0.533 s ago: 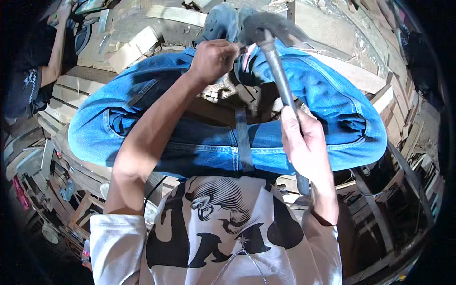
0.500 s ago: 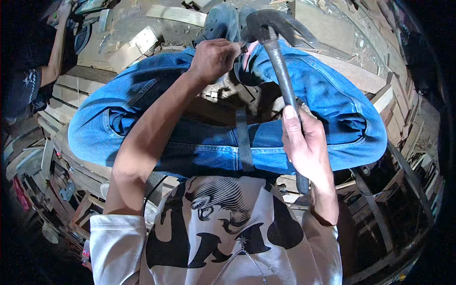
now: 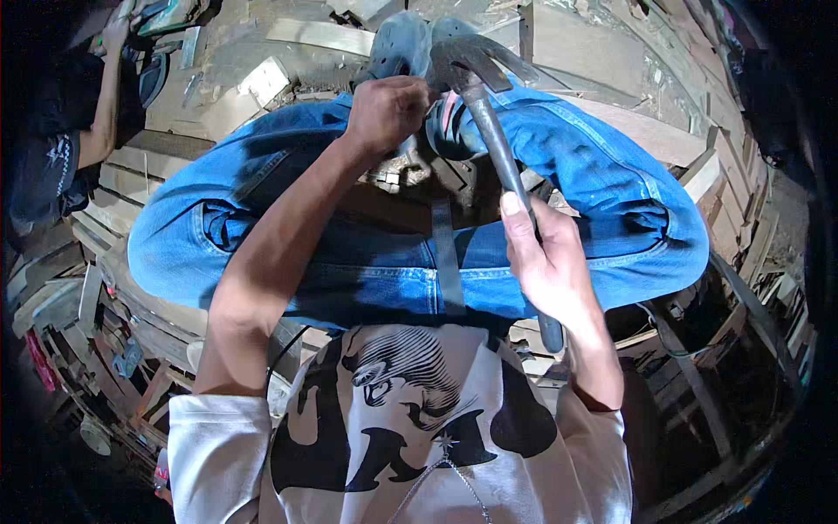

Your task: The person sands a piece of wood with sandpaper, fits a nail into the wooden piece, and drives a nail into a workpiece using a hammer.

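My right hand (image 3: 552, 255) is wrapped round the dark handle of a claw hammer (image 3: 491, 127), with the thumb lying along it. The hammer's head is at the far end, its forked claw pointing right. Close to the left of the head, my left hand (image 3: 384, 115) is closed in a fist, back upward. What its fingers hold is hidden. Both hands are over the gap between my bent legs in blue jeans (image 3: 288, 210).
Wooden planks (image 3: 320, 37) and scraps lie all around on the ground. A pale block (image 3: 264, 80) is at the far left. My grey clogs (image 3: 400, 48) are just beyond my hands. Another person's arm (image 3: 105, 109) shows at the left edge.
The hammer has moved left, bringing its head nearer my left fist. My right hand has moved slightly left with it. My left hand stays closed and has moved only a little.
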Tool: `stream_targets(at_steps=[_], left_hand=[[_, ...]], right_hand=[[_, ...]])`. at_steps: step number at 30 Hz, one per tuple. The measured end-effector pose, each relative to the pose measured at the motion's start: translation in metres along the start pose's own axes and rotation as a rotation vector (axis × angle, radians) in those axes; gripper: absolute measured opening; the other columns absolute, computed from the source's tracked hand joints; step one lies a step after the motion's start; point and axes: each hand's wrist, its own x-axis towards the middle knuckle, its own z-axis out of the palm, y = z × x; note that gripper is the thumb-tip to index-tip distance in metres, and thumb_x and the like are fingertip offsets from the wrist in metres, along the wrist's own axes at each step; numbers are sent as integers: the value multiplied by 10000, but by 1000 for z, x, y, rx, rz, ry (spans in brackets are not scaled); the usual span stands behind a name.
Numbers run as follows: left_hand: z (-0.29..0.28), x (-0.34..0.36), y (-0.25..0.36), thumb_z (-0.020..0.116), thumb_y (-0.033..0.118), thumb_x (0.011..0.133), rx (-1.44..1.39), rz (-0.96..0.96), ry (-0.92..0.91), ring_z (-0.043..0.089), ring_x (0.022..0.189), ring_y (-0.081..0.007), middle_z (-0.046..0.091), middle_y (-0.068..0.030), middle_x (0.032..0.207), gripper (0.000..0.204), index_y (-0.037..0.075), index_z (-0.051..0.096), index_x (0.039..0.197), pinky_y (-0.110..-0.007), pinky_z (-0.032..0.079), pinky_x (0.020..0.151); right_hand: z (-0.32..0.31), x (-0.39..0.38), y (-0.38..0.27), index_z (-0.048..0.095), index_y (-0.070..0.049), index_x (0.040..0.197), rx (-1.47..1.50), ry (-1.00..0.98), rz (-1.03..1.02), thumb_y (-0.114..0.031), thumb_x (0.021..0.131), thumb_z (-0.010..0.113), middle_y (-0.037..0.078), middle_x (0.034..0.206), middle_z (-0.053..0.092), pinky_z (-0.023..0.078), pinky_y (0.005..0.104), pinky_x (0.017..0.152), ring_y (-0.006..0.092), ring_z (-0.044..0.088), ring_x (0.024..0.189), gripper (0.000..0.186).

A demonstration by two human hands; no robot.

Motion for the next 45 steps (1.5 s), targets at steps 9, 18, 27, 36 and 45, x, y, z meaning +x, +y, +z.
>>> stream_targets(at_steps=[9, 18, 27, 36, 45], left_hand=[[4, -1, -1, 628, 44, 770, 39, 8, 5, 661, 643, -288, 677, -105, 763, 64, 74, 684, 766, -359, 538, 555], [1, 2, 2, 612, 10, 752, -2, -24, 27, 671, 660, -295, 682, -129, 775, 128, 60, 705, 824, -362, 549, 582], [2, 0, 1, 619, 23, 762, 12, -40, 16, 672, 658, -301, 685, -123, 769, 139, 46, 722, 853, -368, 555, 597], [1, 3, 2, 657, 68, 788, 15, -16, 13, 669, 638, -287, 686, -109, 759, 102, 80, 729, 858, -359, 549, 575], [1, 3, 4, 704, 108, 790, 53, -76, -48, 684, 679, -279, 702, -111, 816, 148, 77, 729, 933, -339, 552, 606]], right_hand=[[1, 1, 5, 533, 2, 757, -67, 11, -32, -344, 997, 522, 86, 507, 435, 380, 330, 460, 117, 429, 472, 421], [0, 3, -1, 554, 6, 782, -160, 32, -37, -332, 994, 527, 94, 498, 440, 394, 346, 468, 151, 436, 458, 400], [1, 2, -2, 582, 6, 814, -97, 15, -18, -321, 989, 538, 115, 511, 466, 398, 341, 469, 161, 461, 455, 373], [-2, 5, -4, 606, -2, 862, -161, 19, -90, -343, 988, 530, 133, 512, 476, 417, 356, 481, 200, 501, 450, 372], [-1, 3, -2, 629, -1, 954, -122, 34, -102, -334, 986, 531, 162, 536, 508, 433, 372, 489, 234, 566, 476, 348]])
